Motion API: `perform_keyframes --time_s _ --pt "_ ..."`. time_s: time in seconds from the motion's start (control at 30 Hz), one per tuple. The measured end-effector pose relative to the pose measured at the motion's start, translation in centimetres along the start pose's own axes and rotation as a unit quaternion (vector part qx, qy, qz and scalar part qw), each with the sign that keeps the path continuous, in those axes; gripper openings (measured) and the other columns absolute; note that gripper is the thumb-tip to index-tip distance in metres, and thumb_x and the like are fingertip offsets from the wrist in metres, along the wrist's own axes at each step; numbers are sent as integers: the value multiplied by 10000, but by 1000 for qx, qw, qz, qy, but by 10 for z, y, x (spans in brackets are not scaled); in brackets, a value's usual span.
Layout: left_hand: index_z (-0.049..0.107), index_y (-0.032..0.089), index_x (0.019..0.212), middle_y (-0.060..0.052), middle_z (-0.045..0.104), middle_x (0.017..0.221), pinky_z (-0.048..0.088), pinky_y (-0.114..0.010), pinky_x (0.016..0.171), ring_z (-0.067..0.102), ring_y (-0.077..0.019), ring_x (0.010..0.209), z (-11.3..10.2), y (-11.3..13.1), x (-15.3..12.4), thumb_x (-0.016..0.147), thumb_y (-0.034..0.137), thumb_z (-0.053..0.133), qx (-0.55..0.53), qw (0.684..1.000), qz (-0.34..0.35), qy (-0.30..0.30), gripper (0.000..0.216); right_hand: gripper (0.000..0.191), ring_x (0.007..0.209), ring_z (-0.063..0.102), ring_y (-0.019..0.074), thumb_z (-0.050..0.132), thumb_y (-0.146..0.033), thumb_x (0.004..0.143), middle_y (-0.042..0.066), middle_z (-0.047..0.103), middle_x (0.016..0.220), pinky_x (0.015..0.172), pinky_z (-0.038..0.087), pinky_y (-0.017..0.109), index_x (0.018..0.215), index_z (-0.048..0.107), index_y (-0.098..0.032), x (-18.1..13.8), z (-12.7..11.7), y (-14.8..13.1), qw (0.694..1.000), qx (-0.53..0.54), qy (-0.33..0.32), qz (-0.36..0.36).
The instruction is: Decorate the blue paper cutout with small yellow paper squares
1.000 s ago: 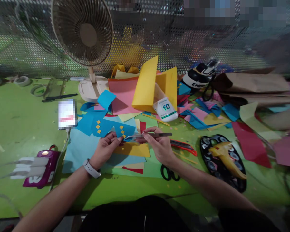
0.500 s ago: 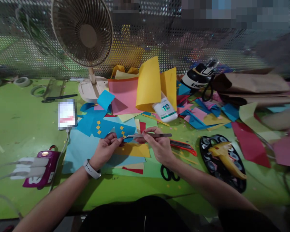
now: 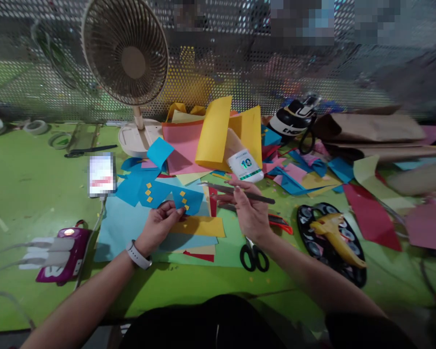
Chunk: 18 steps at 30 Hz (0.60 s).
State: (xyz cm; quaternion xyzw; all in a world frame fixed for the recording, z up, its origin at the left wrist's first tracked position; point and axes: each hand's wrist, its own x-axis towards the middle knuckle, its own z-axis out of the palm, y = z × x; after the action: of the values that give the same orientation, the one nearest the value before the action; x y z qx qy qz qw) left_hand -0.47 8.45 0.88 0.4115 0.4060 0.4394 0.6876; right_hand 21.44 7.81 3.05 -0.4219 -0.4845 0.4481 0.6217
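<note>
My left hand (image 3: 159,225) pinches the lower edge of a blue paper piece (image 3: 195,198), thumb against fingers. Small yellow paper squares (image 3: 182,194) sit in a column on this piece. To its left, another blue piece (image 3: 162,193) bears a similar column. In my right hand (image 3: 252,215) are metal tweezers (image 3: 258,196), their tips pointing left, above and right of the blue piece and apart from it. A red-orange utility knife (image 3: 281,223) lies partly hidden behind my right hand. Black-handled scissors (image 3: 254,257) rest just below that wrist.
Light blue paper sheets (image 3: 116,232) and a yellow strip (image 3: 207,226) lie under my hands. Beyond are a white glue bottle (image 3: 245,167), a rolled yellow sheet (image 3: 214,133) and a fan (image 3: 140,131). A black palette (image 3: 307,242) stands right, a purple power socket (image 3: 67,257) left.
My right hand has moved right and slightly up with the tweezers, whose tips have left the blue piece beside my left fingers. My left hand stays in place. The scissors show more fully.
</note>
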Motion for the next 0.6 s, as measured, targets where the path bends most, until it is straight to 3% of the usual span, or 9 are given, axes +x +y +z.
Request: perform_keyframes --time_s 0.1,0.23,0.37,0.47,0.6 --pt "639 160 801 -5 706 716 542 -263 718 679 -140 679 1 0 0 665 407 832 -18 1000 0 -2 342 317 843 740 232 578 -509 896 28 738 1039 715 632 382 1109 647 -284 4 -4 -4 992 -78 -17 -95" --pt "654 154 779 -6 711 725 543 -245 698 678 -131 672 4 3 -2 637 388 853 -24 1000 -8 -3 338 372 1000 701 247 573 -483 908 58 720 1132 837 604 400 1211 656 -284 10 -8 -12 951 -222 -83 -198" --pt "692 150 808 -17 724 754 549 -251 709 676 -131 679 4 5 -3 659 362 844 -20 1000 1 -17 300 418 803 722 186 591 -310 925 3 757 968 718 603 332 1337 550 -366 17 -6 -17 902 -294 -160 -273" --pt "707 154 826 -25 732 769 552 -260 717 675 -134 681 3 3 -4 670 354 838 -18 1000 8 -24 285 330 842 715 194 575 -250 928 14 756 957 778 578 354 1244 625 -330 21 4 -15 889 -334 -156 -272" --pt "713 150 829 -33 728 754 554 -271 713 675 -144 677 3 3 -5 668 369 836 -18 1000 14 -21 297 219 920 708 218 636 -327 885 58 732 1032 826 558 361 1084 669 -242 23 19 -9 915 -314 -190 -167"
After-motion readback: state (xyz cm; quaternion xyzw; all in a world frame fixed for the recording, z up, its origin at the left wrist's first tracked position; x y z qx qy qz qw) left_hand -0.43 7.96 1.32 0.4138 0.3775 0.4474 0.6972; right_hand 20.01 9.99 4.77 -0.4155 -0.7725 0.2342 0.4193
